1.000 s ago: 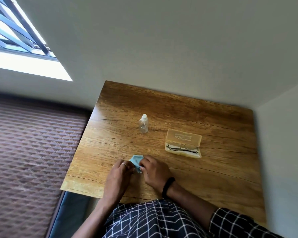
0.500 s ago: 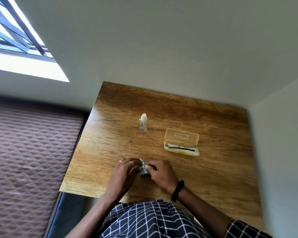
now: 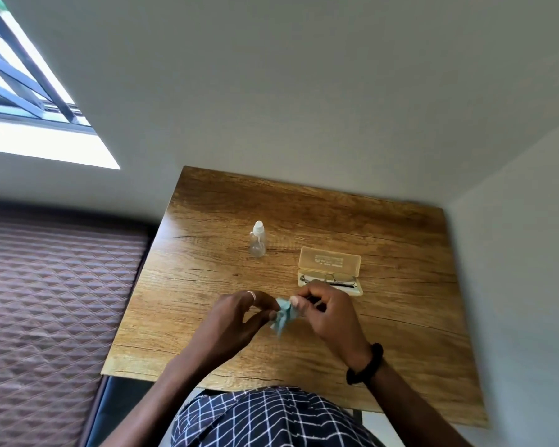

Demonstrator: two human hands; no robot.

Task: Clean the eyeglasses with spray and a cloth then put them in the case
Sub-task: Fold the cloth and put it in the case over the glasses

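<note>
A small light-blue cloth [image 3: 284, 314] hangs crumpled between my two hands, just above the wooden table [image 3: 207, 279]. My left hand [image 3: 239, 321] pinches its left side and my right hand [image 3: 328, 312] pinches its top right. The open beige glasses case [image 3: 329, 262] lies to the right of centre, lid raised, with thin-framed eyeglasses [image 3: 331, 280] folded inside its tray. My right hand's knuckles sit just in front of the case. A clear spray bottle [image 3: 258, 239] with a white cap stands upright further back, left of the case.
The table stands in a corner, with grey walls behind it and to its right. A quilted brown surface [image 3: 52, 301] lies to the left, below a window. The table's near edge runs just in front of my checked shirt.
Both hands have lifted the cloth off the table and gathered it between the fingertips. The camera view shifted slightly; bottle, case and glasses stay in place.
</note>
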